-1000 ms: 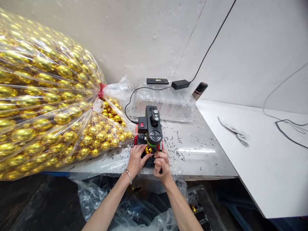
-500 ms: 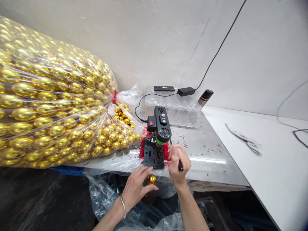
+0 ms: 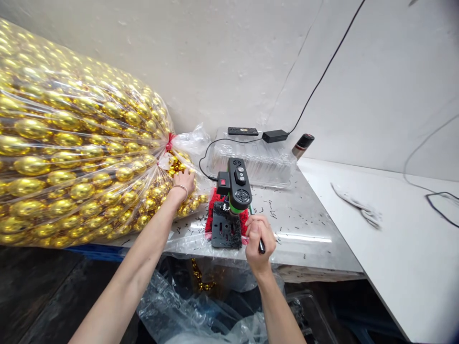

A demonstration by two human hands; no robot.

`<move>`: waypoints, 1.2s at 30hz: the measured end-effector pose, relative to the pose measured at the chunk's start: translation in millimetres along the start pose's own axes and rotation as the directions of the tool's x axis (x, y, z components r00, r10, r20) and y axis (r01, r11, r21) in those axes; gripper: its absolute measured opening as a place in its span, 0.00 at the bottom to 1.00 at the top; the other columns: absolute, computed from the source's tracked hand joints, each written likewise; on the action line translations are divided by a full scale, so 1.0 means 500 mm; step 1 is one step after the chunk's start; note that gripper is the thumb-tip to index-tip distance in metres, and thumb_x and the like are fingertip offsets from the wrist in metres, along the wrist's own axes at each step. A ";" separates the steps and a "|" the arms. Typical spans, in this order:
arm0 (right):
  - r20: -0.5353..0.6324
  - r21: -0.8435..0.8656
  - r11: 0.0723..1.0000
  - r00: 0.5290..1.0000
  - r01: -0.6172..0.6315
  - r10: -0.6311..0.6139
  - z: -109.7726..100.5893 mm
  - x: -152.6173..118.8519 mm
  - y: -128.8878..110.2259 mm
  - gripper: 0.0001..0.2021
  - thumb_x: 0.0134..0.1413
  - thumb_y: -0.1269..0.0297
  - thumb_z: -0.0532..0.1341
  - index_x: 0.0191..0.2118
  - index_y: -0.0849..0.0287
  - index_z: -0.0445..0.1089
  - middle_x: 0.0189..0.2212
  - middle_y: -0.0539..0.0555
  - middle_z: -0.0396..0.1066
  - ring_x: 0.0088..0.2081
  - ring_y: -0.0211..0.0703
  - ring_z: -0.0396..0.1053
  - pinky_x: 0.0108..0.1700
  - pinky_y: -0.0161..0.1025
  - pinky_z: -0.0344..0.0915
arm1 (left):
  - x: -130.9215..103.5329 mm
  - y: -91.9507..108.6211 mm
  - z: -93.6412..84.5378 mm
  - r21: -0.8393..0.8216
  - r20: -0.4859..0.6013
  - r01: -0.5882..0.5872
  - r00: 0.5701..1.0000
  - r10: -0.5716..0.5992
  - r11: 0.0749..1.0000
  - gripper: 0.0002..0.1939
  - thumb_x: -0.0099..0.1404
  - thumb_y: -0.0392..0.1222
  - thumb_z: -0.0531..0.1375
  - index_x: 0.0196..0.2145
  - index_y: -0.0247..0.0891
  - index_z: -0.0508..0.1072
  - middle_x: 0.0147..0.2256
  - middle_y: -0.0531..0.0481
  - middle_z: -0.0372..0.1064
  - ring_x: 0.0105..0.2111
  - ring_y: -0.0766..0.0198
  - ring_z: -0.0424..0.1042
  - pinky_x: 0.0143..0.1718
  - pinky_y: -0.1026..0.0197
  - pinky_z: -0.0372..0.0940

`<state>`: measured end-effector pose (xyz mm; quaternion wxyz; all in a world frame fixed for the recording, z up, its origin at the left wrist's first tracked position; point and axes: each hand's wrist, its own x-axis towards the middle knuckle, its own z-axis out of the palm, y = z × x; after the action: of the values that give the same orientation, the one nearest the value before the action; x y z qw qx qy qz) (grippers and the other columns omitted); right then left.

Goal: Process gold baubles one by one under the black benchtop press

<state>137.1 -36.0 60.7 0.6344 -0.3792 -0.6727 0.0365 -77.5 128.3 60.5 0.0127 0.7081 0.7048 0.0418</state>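
My left hand (image 3: 184, 182) reaches to the mouth of a clear plastic bag (image 3: 195, 136). It touches the shiny gold balls (image 3: 184, 209) there; its fingertips are hidden among them. My right hand (image 3: 261, 241) is wrapped round the black-ended lever handle (image 3: 261, 247) on the right of a small bench drill press (image 3: 239, 184). The black and green press stands over a slotted black base plate (image 3: 225, 231) strewn with dark shavings. Red material (image 3: 212, 203) lies beneath the plate. No ball shows on the plate.
A clear plastic tray (image 3: 283, 174), a black power adapter (image 3: 275, 136) and a dark remote-like bar (image 3: 243, 131) stand behind the press. A dark-capped can (image 3: 303, 145) leans beside them. Below the table edge, gold balls (image 3: 202, 282) lie in clear plastic sheeting (image 3: 175, 306).
My left hand has moved from beside a gold ball at the table's front edge up and left to the bag's mouth. That ball has dropped from sight. My right hand keeps its grip on the lever.
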 end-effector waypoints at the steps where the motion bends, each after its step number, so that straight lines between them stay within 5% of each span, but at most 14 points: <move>1: -0.003 -0.003 1.000 1.000 0.004 -0.004 0.001 -0.001 0.001 0.14 0.58 0.79 0.49 0.23 0.57 0.55 0.21 0.48 0.58 0.30 0.37 0.63 0.31 0.37 0.58 | 0.006 0.000 0.007 -0.002 0.002 0.001 1.000 -0.001 1.000 0.15 0.62 0.32 0.53 0.45 0.29 0.71 0.48 0.29 0.66 0.48 0.42 0.66 0.46 0.45 0.59; 5: 0.001 -0.015 1.000 1.000 0.009 -0.009 0.000 -0.001 0.001 0.14 0.58 0.79 0.49 0.24 0.57 0.56 0.22 0.48 0.59 0.30 0.37 0.63 0.31 0.37 0.59 | 0.015 0.001 0.024 -0.016 0.031 -0.016 0.999 0.016 1.000 0.17 0.61 0.28 0.52 0.48 0.25 0.68 0.46 0.27 0.68 0.47 0.43 0.69 0.46 0.47 0.59; 10: 0.017 -0.027 1.000 1.000 0.003 -0.002 -0.003 0.001 0.000 0.14 0.58 0.78 0.49 0.23 0.57 0.56 0.22 0.49 0.60 0.30 0.38 0.63 0.31 0.37 0.59 | 0.016 -0.019 0.012 -0.093 -0.022 0.004 1.000 -0.006 0.996 0.16 0.65 0.39 0.55 0.48 0.30 0.67 0.47 0.30 0.67 0.45 0.45 0.71 0.43 0.51 0.62; 13: 0.017 -0.027 1.000 1.000 0.009 -0.009 -0.003 -0.001 0.001 0.14 0.58 0.78 0.49 0.23 0.56 0.57 0.22 0.49 0.60 0.30 0.38 0.64 0.31 0.37 0.60 | 0.015 -0.030 -0.014 -0.493 -0.189 0.057 0.967 -0.171 0.868 0.14 0.62 0.44 0.61 0.43 0.33 0.69 0.42 0.38 0.70 0.41 0.53 0.71 0.40 0.57 0.64; 15: 0.012 -0.025 1.000 1.000 0.010 -0.009 -0.003 -0.003 0.002 0.14 0.58 0.77 0.48 0.23 0.56 0.57 0.21 0.49 0.60 0.30 0.39 0.64 0.31 0.38 0.60 | 0.010 -0.034 -0.042 -0.874 -0.169 0.036 0.913 -0.372 0.485 0.12 0.60 0.44 0.64 0.37 0.34 0.70 0.35 0.46 0.70 0.31 0.63 0.70 0.32 0.64 0.64; 17: 0.006 -0.019 1.000 1.000 0.010 -0.010 -0.002 -0.004 0.002 0.14 0.58 0.77 0.48 0.23 0.56 0.57 0.21 0.49 0.60 0.30 0.39 0.64 0.31 0.38 0.60 | -0.003 -0.036 -0.075 -0.997 0.048 0.020 0.898 -0.437 -0.069 0.10 0.63 0.45 0.61 0.34 0.34 0.69 0.29 0.51 0.67 0.22 0.72 0.63 0.22 0.71 0.60; 19: 0.004 -0.013 1.000 1.000 0.009 -0.009 -0.001 -0.005 0.003 0.14 0.58 0.77 0.48 0.23 0.57 0.57 0.21 0.49 0.60 0.30 0.39 0.64 0.31 0.38 0.60 | -0.032 -0.037 -0.104 -0.850 0.265 0.076 0.917 -0.298 -0.521 0.14 0.68 0.48 0.55 0.33 0.33 0.69 0.27 0.52 0.66 0.17 0.77 0.59 0.16 0.75 0.56; 22: 0.016 -0.012 1.000 1.000 0.003 -0.003 -0.002 -0.004 0.002 0.14 0.59 0.77 0.48 0.24 0.57 0.57 0.22 0.49 0.60 0.30 0.38 0.64 0.32 0.38 0.60 | -0.106 -0.025 -0.118 -0.544 0.387 0.173 0.920 -0.063 -0.821 0.21 0.69 0.54 0.49 0.35 0.32 0.70 0.28 0.49 0.68 0.19 0.77 0.62 0.17 0.76 0.61; 25: 0.019 -0.014 1.000 1.000 0.003 -0.003 -0.002 -0.005 0.003 0.14 0.59 0.77 0.49 0.24 0.57 0.57 0.22 0.49 0.60 0.30 0.38 0.64 0.31 0.38 0.59 | -0.198 0.009 -0.089 -0.375 0.483 0.201 0.876 -0.006 -0.905 0.23 0.68 0.57 0.50 0.36 0.33 0.70 0.28 0.48 0.69 0.25 0.70 0.70 0.25 0.68 0.71; 29: 0.016 -0.021 1.000 1.000 -0.001 0.002 -0.003 -0.009 0.008 0.14 0.59 0.76 0.49 0.23 0.56 0.57 0.21 0.49 0.59 0.31 0.40 0.64 0.32 0.39 0.60 | -0.300 0.076 -0.029 -0.239 0.664 0.236 0.747 0.019 -0.942 0.19 0.69 0.52 0.52 0.37 0.32 0.70 0.29 0.47 0.71 0.28 0.67 0.73 0.29 0.65 0.74; 34: 0.027 -0.040 0.999 1.000 0.005 -0.004 -0.004 -0.010 0.008 0.14 0.59 0.76 0.49 0.24 0.56 0.58 0.21 0.49 0.60 0.31 0.40 0.64 0.33 0.40 0.60 | -0.351 0.130 0.013 -0.114 0.703 0.365 0.687 0.185 -0.924 0.14 0.70 0.46 0.53 0.38 0.31 0.71 0.31 0.45 0.72 0.24 0.70 0.71 0.20 0.71 0.69; 36: 0.028 -0.044 0.999 1.000 0.004 -0.003 -0.005 -0.009 0.007 0.14 0.59 0.77 0.49 0.24 0.56 0.57 0.22 0.49 0.60 0.31 0.39 0.64 0.33 0.39 0.59 | -0.353 0.134 0.023 -0.165 0.715 0.391 0.680 0.163 -0.905 0.10 0.69 0.40 0.53 0.37 0.31 0.71 0.31 0.44 0.72 0.25 0.69 0.72 0.20 0.71 0.69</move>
<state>140.4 -37.3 55.7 0.6164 -0.3915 -0.6828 0.0258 -10.4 -47.9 46.9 0.7652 -0.1563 0.3306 0.5298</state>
